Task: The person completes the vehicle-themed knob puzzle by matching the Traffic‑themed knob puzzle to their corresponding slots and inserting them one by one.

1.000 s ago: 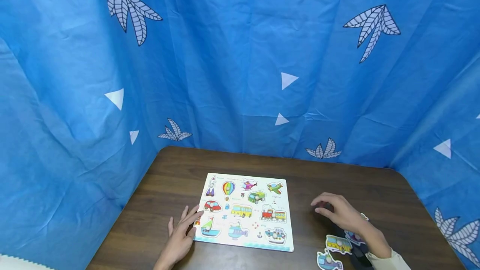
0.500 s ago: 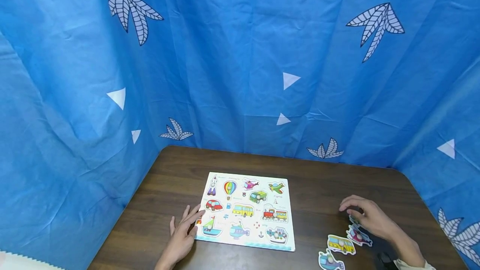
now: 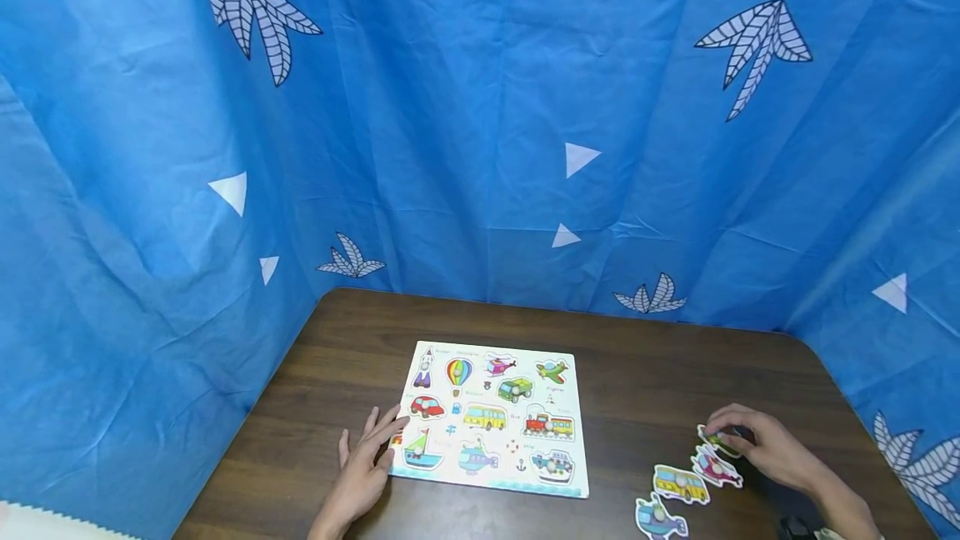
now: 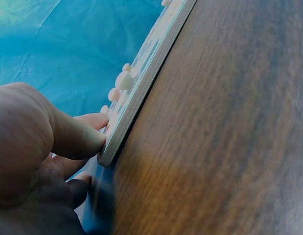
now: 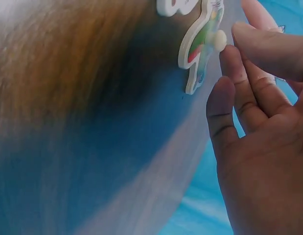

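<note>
The green plane piece [image 5: 200, 44] lies at the right of the scene, partly hidden in the head view beneath the right hand [image 3: 768, 448]. Its white knob [image 5: 220, 40] stands right at the hand's thumb and fingertips, which curve in with a slight gap showing between them; whether they pinch the knob or only sit beside it, I cannot tell. Nor is it clear whether the piece is flat or a little raised. Another piece shows at the top of the right wrist view, too cut off to identify.

Just nearer than the plane lies the helicopter piece [image 3: 717, 468], then the bus piece [image 3: 681, 484] to its left, and nearest the submarine piece [image 3: 660, 518], almost at the lower frame edge.

Left of these, well apart, is the puzzle board [image 3: 506, 477], its lettering too small to read. The left hand [image 3: 360, 469] is at its near left corner, fingers extended and spread, the thumb against the edge and a fingertip on top; they partly cover a red patch.

A dark object [image 3: 797, 527] at the right wrist is cut off below. Under everything is the brown table [image 3: 630, 373], with a blue curtain [image 3: 450, 107] beyond.
</note>
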`<action>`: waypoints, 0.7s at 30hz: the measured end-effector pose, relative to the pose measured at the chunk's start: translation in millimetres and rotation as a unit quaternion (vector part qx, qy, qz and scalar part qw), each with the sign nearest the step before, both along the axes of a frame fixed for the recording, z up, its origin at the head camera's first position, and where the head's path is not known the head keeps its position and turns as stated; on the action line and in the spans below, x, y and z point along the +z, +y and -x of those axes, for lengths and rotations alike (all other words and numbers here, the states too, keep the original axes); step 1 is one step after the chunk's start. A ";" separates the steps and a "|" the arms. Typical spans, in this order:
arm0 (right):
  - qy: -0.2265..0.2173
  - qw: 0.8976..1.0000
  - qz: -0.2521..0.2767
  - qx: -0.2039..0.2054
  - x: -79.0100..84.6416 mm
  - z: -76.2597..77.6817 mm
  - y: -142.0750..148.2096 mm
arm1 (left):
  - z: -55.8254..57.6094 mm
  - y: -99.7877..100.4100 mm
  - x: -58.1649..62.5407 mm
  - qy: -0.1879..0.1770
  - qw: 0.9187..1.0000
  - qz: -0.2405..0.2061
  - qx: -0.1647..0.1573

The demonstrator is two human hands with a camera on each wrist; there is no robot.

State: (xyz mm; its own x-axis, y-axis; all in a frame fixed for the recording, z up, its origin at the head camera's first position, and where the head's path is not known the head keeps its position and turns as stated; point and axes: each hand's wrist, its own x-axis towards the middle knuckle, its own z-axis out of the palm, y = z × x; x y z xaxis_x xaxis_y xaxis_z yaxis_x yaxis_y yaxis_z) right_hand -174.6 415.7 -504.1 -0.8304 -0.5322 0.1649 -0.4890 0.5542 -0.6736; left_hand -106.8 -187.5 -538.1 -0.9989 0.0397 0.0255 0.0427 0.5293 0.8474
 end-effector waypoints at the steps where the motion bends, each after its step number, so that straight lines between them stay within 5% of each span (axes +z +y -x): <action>1: -0.005 1.000 -0.006 -0.003 -0.6 0.3 0.7 | 0.0 0.1 0.2 0.000 1.000 0.001 -0.001; 10: -0.038 0.999 -0.024 -0.014 -7.2 0.8 1.3 | -0.7 -0.2 1.3 -0.015 1.000 -0.003 0.001; 21: -0.001 0.994 -0.075 -0.073 -8.0 7.0 -5.0 | -0.8 -0.3 3.7 -0.014 1.000 -0.005 0.002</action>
State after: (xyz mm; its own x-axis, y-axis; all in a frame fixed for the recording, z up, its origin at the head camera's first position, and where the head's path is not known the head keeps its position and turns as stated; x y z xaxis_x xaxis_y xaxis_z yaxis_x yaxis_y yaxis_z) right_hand -181.6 410.6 -512.1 -0.9011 -0.4237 0.0921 -0.3947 0.7136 -0.5788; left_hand -105.9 -187.8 -534.5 -0.9994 0.0356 -0.0030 0.0160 0.5207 0.8536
